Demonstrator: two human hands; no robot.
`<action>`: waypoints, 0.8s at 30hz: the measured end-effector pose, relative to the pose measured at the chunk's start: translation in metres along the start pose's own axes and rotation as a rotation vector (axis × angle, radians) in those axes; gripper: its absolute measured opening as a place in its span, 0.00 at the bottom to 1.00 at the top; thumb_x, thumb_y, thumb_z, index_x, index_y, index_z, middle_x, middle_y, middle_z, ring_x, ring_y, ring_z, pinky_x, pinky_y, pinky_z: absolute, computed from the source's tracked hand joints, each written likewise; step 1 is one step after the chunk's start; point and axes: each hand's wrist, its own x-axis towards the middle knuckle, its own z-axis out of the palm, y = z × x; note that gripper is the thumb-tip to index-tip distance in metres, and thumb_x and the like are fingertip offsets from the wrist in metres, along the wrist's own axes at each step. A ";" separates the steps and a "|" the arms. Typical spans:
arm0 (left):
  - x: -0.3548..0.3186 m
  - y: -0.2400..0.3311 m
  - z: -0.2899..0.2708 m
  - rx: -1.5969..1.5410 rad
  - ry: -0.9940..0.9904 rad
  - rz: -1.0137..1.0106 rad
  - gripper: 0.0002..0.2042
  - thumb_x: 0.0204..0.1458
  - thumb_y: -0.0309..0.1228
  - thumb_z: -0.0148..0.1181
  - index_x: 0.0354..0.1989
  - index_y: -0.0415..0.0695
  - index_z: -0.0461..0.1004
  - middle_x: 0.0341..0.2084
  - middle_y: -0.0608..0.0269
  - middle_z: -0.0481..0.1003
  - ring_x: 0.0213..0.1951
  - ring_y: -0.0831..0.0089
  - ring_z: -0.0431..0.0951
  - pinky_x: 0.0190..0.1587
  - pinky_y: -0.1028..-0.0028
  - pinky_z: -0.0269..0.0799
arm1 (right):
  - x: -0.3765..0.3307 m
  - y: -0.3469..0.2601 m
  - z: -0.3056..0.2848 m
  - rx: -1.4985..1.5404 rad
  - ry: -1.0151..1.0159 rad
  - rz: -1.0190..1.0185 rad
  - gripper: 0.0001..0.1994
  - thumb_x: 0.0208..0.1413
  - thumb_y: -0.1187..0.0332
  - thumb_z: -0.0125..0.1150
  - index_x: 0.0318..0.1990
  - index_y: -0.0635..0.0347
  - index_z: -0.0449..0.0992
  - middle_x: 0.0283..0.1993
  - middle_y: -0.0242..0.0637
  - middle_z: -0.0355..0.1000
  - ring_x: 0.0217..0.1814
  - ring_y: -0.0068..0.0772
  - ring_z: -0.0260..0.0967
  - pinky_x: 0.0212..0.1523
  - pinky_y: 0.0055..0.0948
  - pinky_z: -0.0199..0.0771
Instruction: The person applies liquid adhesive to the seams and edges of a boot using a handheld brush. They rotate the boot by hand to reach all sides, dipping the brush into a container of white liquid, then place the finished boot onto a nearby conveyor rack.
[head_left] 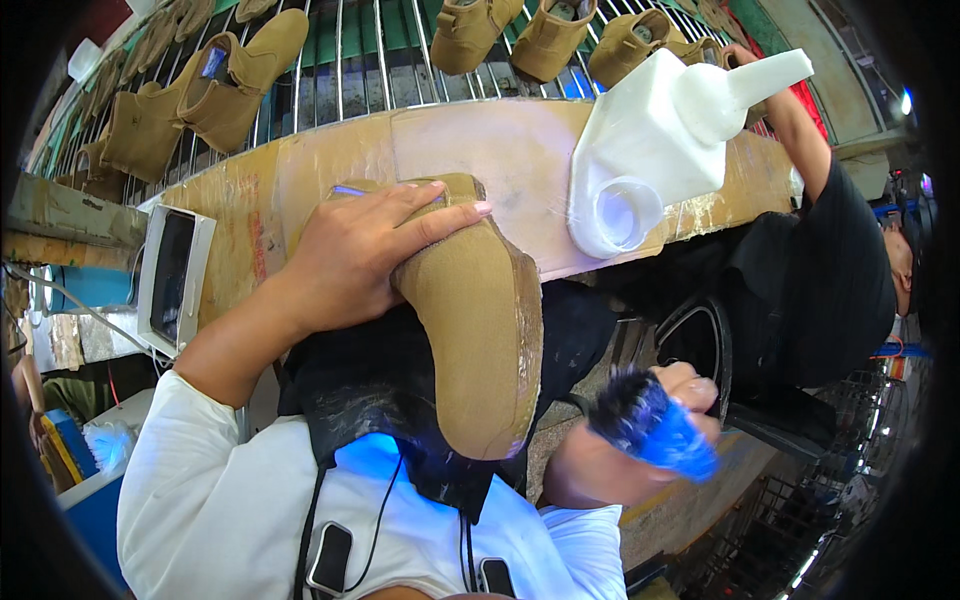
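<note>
**Boot steadied at the bench, brush waiting beside the sole**

Right now the person is pressing a tan suede ankle boot against their dark apron, just below the edge of the plywood workbench. The left hand is grasping the boot around the ankle and heel, fingers spreading over the upper and reaching toward the bench edge. The sole side is facing to the right, its rim looking pale and scuffed.

The right hand is clenching a blue-handled brush with dark bristles, hanging below and to the right of the boot, apart from it.

Judging by its look, the boot is probably fairly light; the suede upper is likely soft and yielding, while the sole edge seems stiffer. Gripping around the ankle and heel, as the left hand is doing, appears the surest hold, since the upper may crease under a squeeze.

On the bench, up and to the right of the boot, a white plastic jug is lying. Beyond the bench, more tan boots are sitting on a wire rack. Another person's arm is reaching up at the bench's right end.
</note>
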 end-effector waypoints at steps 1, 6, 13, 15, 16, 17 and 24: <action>0.002 0.001 -0.002 -0.014 -0.006 -0.005 0.35 0.31 0.28 0.71 0.56 0.55 0.69 0.49 0.50 0.73 0.48 0.54 0.76 0.46 0.63 0.72 | -0.009 0.003 0.001 -0.179 -0.025 -0.054 0.10 0.54 0.65 0.57 0.36 0.60 0.66 0.35 0.41 0.63 0.33 0.32 0.65 0.31 0.21 0.65; 0.008 0.001 -0.005 -0.045 -0.038 -0.027 0.38 0.29 0.31 0.74 0.56 0.54 0.68 0.49 0.50 0.73 0.48 0.55 0.76 0.48 0.64 0.72 | -0.007 0.026 -0.017 -0.396 -0.110 -0.097 0.12 0.54 0.67 0.57 0.42 0.64 0.69 0.39 0.43 0.66 0.35 0.39 0.70 0.36 0.32 0.72; 0.019 0.006 -0.009 -0.058 -0.067 -0.018 0.38 0.28 0.32 0.74 0.57 0.53 0.68 0.48 0.51 0.74 0.48 0.56 0.75 0.49 0.64 0.71 | 0.034 0.013 -0.015 0.036 -0.090 0.233 0.21 0.54 0.52 0.57 0.31 0.66 0.66 0.30 0.42 0.64 0.31 0.32 0.58 0.31 0.28 0.59; 0.023 0.006 -0.010 -0.068 -0.085 -0.023 0.38 0.28 0.32 0.74 0.56 0.52 0.68 0.48 0.52 0.74 0.48 0.56 0.76 0.49 0.64 0.71 | 0.039 0.008 -0.016 0.033 -0.115 0.198 0.20 0.55 0.53 0.55 0.30 0.65 0.66 0.28 0.42 0.62 0.27 0.30 0.56 0.27 0.28 0.55; 0.025 0.007 -0.010 -0.078 -0.094 -0.027 0.38 0.29 0.32 0.74 0.56 0.52 0.68 0.48 0.53 0.74 0.48 0.56 0.76 0.49 0.64 0.71 | 0.039 0.006 -0.017 0.013 -0.104 0.187 0.20 0.55 0.53 0.55 0.30 0.65 0.66 0.28 0.42 0.62 0.27 0.31 0.56 0.28 0.27 0.56; 0.027 0.007 -0.010 -0.088 -0.103 -0.031 0.37 0.29 0.32 0.74 0.56 0.52 0.68 0.48 0.53 0.74 0.48 0.56 0.76 0.49 0.64 0.72 | 0.038 0.005 -0.018 -0.007 -0.094 0.177 0.20 0.55 0.52 0.55 0.30 0.65 0.66 0.27 0.42 0.62 0.26 0.31 0.57 0.28 0.27 0.56; 0.045 0.009 -0.014 -0.123 -0.163 -0.086 0.37 0.30 0.31 0.73 0.56 0.51 0.69 0.45 0.54 0.75 0.46 0.57 0.76 0.48 0.66 0.72 | 0.055 0.002 -0.027 -0.249 -0.070 -0.023 0.22 0.53 0.49 0.56 0.31 0.64 0.68 0.26 0.40 0.64 0.27 0.32 0.60 0.28 0.28 0.58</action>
